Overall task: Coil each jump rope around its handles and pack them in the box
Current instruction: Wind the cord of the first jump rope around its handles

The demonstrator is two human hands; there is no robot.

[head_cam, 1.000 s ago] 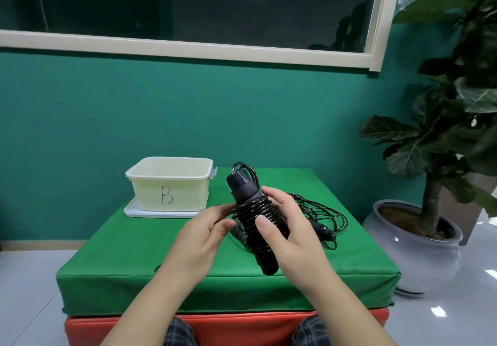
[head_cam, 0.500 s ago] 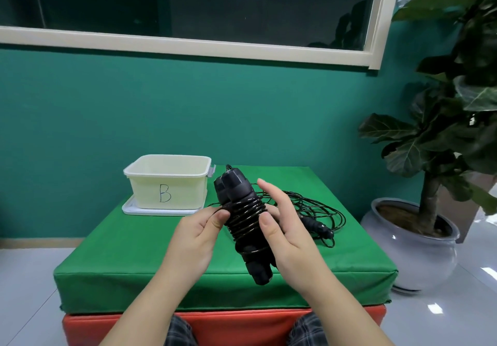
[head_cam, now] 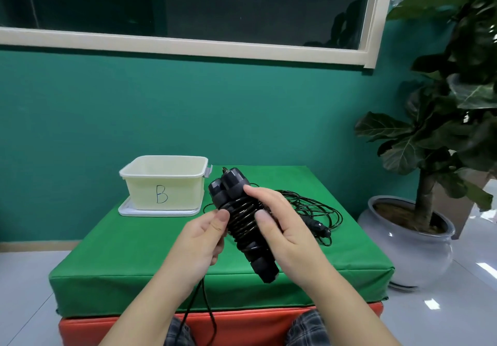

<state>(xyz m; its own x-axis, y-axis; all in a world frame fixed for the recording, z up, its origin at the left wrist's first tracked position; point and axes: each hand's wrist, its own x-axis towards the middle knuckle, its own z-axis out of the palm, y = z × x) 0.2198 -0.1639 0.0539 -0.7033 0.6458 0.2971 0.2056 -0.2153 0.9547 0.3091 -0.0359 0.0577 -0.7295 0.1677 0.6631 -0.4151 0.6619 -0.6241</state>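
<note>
The right hand grips a pair of black handles wound with rope, held tilted above the green table, while the left hand pinches the loose rope hanging below. A second jump rope lies uncoiled behind, and the box marked B stands at the table's back left

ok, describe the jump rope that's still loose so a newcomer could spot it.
Start at the green cushion. To the right of the pale box marked B, behind the right hand, lies the loose rope. Its thin black cord sprawls in open loops, unlike the held rope, which is wound tight around its handles.
</note>
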